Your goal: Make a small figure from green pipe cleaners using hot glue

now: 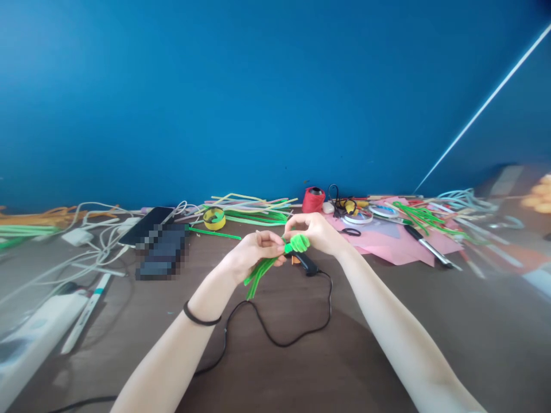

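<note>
Over the middle of the table, my left hand (262, 249) is closed around a bundle of green pipe cleaners (260, 274), whose loose ends hang down below the fingers. At the bundle's other end is a bright green coiled head (300, 244). My right hand (312, 229) is closed in a pinch at the far side of this head, its fingertips meeting the green pipe cleaners close to the left hand. Its fingertips are partly hidden. Just below the hands lies a black corded tool (307, 264), partly covered, perhaps a glue gun.
A black cord (275, 343) loops across the table in front. Two phones (150, 226) and white cables (101, 246) lie left, near a power strip (38, 338). Yellow tape (214, 218), a red roll (313, 199), pink paper (400, 244) and a marker pen (426, 245) sit farther back.
</note>
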The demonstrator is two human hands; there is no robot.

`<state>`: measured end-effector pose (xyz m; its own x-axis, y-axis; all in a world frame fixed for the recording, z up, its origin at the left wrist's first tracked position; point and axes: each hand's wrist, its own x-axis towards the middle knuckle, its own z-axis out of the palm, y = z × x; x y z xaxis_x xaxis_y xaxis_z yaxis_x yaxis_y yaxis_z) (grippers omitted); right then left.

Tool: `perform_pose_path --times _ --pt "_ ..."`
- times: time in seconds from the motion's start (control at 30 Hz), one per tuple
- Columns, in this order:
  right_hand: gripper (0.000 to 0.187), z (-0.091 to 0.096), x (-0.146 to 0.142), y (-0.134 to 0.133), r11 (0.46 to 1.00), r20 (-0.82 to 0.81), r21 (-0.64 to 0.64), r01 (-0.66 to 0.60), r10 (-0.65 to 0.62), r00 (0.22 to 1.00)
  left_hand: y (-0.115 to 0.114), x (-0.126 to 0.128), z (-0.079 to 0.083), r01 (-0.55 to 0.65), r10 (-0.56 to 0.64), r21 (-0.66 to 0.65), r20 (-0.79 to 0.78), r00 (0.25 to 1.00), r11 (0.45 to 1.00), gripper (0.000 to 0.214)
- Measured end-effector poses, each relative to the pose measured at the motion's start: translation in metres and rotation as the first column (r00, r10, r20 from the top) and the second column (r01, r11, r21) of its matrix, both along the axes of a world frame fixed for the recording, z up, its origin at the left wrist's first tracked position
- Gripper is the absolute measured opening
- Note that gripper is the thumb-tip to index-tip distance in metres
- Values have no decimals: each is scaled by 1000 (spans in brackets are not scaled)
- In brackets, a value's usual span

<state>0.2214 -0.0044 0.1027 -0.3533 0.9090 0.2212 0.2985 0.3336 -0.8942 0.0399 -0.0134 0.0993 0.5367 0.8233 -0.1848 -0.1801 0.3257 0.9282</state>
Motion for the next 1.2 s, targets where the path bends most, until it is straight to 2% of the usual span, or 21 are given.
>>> perform_pose_path --times 0.1,0.2,0.37,0.47,0.57,0.63,0.73,0.83,0.93,1.03,1.2 --pt "15 4 1 -4 993 184 119 -3 -19 983 -3 3 -2 -3 16 92 -144 990 996 25" --pt "8 7 -3 -9 972 340 233 -40 -43 940 -6 9 -8 -23 63 170 -234 970 985 26" --pt "10 9 -16 -16 885 528 451 -113 -163 834 -7 17 -21 -178 229 231 -216 949 957 26" --pt "13 8 -22 -18 812 515 578 -81 -286 808 -5 18 -23 -303 322 169 -98 942 938 27" --pt "16 7 -27 -22 770 433 638 7 -366 824 0 17 -20 -404 404 -12 37 914 915 32" --pt "16 7 -30 -24 780 369 624 54 -355 859 4 15 -17 -434 443 -102 82 893 895 32" --pt "14 7 -34 -26 835 260 540 105 -284 923 9 11 -13 -455 475 -159 115 873 876 32" --pt "12 5 -33 -25 921 95 367 132 -178 979 11 7 -8 -451 484 -210 146 863 867 27" --pt "17 6 -30 -22 983 -93 162 92 -77 993 9 4 -1 -420 463 -236 176 869 876 22" --pt "22 8 -25 -20 997 -159 40 64 -57 986 6 2 4 -387 434 -236 198 879 891 22" --pt "25 8 -18 -13 997 -214 -71 31 -45 976 2 2 7 -327 369 -219 183 911 919 17"
